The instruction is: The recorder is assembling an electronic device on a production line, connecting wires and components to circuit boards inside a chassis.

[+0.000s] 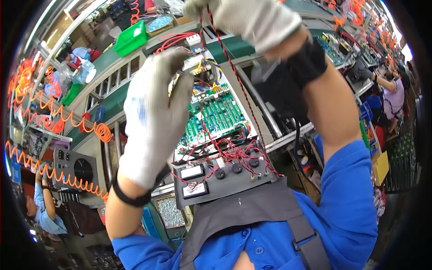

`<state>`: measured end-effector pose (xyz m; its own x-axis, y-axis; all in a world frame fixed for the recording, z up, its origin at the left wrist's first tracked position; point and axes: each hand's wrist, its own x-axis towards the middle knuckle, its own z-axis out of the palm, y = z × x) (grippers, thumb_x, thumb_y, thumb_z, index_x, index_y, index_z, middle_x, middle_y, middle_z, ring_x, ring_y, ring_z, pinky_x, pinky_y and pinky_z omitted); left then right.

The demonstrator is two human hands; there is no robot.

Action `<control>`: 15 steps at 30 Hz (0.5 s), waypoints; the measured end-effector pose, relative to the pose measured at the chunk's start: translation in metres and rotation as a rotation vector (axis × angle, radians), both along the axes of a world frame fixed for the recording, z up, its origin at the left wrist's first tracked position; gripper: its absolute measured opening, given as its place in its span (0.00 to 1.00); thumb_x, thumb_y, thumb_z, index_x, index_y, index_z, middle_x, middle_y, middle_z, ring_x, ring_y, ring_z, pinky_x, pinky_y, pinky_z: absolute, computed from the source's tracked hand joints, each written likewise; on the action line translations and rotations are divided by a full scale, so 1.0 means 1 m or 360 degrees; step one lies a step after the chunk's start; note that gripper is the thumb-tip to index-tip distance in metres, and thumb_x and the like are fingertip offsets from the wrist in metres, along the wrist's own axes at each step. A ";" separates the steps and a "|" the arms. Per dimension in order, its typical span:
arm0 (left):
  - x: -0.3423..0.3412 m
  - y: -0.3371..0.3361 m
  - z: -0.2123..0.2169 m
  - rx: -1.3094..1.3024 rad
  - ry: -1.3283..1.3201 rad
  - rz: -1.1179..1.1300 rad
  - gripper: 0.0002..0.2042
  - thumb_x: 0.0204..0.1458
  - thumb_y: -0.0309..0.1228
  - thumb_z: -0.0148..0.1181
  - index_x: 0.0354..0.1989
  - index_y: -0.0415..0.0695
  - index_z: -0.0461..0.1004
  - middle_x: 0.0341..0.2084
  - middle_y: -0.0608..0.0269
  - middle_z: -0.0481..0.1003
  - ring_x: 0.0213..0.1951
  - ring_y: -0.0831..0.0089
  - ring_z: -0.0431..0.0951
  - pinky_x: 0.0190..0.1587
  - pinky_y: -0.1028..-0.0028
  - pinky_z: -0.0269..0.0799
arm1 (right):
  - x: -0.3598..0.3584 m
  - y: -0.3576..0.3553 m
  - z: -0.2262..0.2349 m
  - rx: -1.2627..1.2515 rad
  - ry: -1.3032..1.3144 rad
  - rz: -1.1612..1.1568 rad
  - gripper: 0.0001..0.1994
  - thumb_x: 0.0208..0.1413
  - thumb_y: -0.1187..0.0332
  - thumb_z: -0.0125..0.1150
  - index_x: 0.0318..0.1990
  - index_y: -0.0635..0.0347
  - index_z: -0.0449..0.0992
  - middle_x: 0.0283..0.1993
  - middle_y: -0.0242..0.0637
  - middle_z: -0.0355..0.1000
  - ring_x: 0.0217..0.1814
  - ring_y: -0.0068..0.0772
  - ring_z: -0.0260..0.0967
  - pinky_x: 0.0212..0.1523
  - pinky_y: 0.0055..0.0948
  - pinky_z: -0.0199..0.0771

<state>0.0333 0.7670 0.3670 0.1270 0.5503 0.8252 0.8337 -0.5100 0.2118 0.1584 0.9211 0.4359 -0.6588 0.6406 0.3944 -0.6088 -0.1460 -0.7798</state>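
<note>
My right hand, in a pale knit glove, is raised at the top edge. Its fingers close on a red-and-black twisted wire, which runs down to the front panel; the fingertips are partly cut off. My left hand, gloved too, hovers over the left side of an open electronics unit. Its thumb and forefinger are bent and apart, with wiring showing in the gap; its other fingers are hidden. Below lies the green circuit board. Nearest me, the dark panel tilts outward, bearing knobs, two meters and tangled red-and-black wires.
Metal rollers flank the unit. A green bin stands at the far left, and a tray of screws sits near my left elbow. Orange coiled hoses hang at left, beside a panel with a fan. Other people work on both sides.
</note>
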 end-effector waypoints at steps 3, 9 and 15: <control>0.005 -0.028 -0.019 -0.0797 0.0469 -0.0260 0.14 0.46 0.15 0.53 0.43 0.37 0.74 0.37 0.50 0.77 0.41 0.53 0.78 0.46 0.62 0.73 | -0.007 0.032 0.016 0.0586 -0.0138 -0.0161 0.07 0.63 0.72 0.48 0.38 0.68 0.71 0.26 0.33 0.65 0.19 0.19 0.60 0.18 0.17 0.62; 0.031 -0.010 -0.089 -0.1268 0.1227 -0.0424 0.30 0.35 0.23 0.62 0.55 0.41 0.70 0.52 0.49 0.72 0.60 0.51 0.66 0.64 0.41 0.53 | 0.013 0.025 0.041 0.1715 -0.0649 -0.0945 0.09 0.61 0.75 0.48 0.43 0.71 0.73 0.29 0.39 0.72 0.23 0.23 0.66 0.23 0.22 0.69; 0.050 -0.039 -0.065 -0.1462 0.1421 -0.0461 0.16 0.39 0.28 0.60 0.40 0.43 0.72 0.32 0.53 0.77 0.45 0.53 0.74 0.53 0.51 0.65 | 0.027 0.073 0.075 0.3014 -0.1197 -0.2052 0.13 0.55 0.78 0.52 0.47 0.64 0.76 0.34 0.46 0.77 0.33 0.32 0.76 0.33 0.28 0.75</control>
<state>0.0834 0.7279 0.3021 0.6384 0.7236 -0.2623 0.7519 -0.6592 0.0113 0.1856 0.9944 0.5105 -0.6347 0.0565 0.7707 0.5425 0.7429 0.3922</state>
